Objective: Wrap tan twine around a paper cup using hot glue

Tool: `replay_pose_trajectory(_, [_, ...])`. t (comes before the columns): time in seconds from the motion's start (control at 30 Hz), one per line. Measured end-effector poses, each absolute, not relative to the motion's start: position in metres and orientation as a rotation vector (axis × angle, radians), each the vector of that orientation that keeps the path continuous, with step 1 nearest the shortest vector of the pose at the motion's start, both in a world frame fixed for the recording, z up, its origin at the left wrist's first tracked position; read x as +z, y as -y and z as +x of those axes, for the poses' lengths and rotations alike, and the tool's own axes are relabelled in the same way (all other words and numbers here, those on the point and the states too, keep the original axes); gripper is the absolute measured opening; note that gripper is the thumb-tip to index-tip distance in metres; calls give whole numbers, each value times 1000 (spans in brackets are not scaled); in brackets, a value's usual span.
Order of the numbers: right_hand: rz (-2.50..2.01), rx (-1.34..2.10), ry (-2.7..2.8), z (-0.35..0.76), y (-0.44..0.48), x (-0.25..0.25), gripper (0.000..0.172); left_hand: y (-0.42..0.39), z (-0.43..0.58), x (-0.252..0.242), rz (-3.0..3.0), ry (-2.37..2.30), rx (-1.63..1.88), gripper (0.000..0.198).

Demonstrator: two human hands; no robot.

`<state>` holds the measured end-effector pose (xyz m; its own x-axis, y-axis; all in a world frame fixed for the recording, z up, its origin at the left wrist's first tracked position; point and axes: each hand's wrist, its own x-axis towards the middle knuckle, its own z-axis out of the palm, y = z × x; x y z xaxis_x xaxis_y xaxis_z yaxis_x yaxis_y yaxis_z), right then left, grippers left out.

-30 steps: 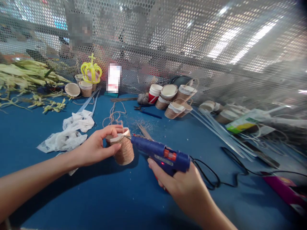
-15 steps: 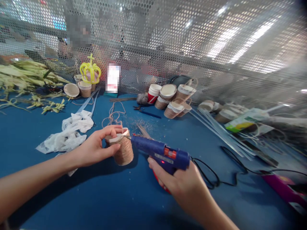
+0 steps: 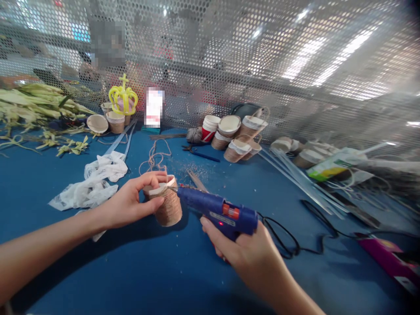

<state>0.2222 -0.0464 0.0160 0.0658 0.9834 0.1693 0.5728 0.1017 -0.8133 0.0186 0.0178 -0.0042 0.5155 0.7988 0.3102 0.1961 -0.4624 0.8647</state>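
Note:
A paper cup wrapped in brown twine (image 3: 169, 209) stands tilted, its white rim toward the top, with my left hand (image 3: 138, 199) closed on its left side. Those fingers curl over the rim, and a loose strand of twine (image 3: 154, 153) trails behind the cup. In my right hand (image 3: 241, 249) is a blue hot glue gun (image 3: 213, 205) with a small red light lit. Its metal nozzle meets the twine near the cup's rim. Partly hidden beneath the gun lie scissors (image 3: 197, 180), blades pointing away from me.
Crumpled white plastic (image 3: 95, 183) lies left of my left hand. Several twine-wrapped cups (image 3: 238, 148) and blue-handled pliers (image 3: 205, 154) sit farther back. Clear glue sticks (image 3: 302, 183), a black cord (image 3: 285, 245) and a purple box (image 3: 387, 258) are on the right. Perforated metal mesh (image 3: 210, 57) rises behind.
The glue gun and my right hand have shifted very slightly left, the nozzle staying by the rim. My left hand and the cup hold almost the same place.

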Motion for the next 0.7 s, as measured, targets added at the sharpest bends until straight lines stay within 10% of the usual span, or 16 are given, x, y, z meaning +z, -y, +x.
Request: replay_pose_trajectory(0.7, [-1745,822,1423,229,40,12,19,-18,18,-3,1964,-826,928,9])
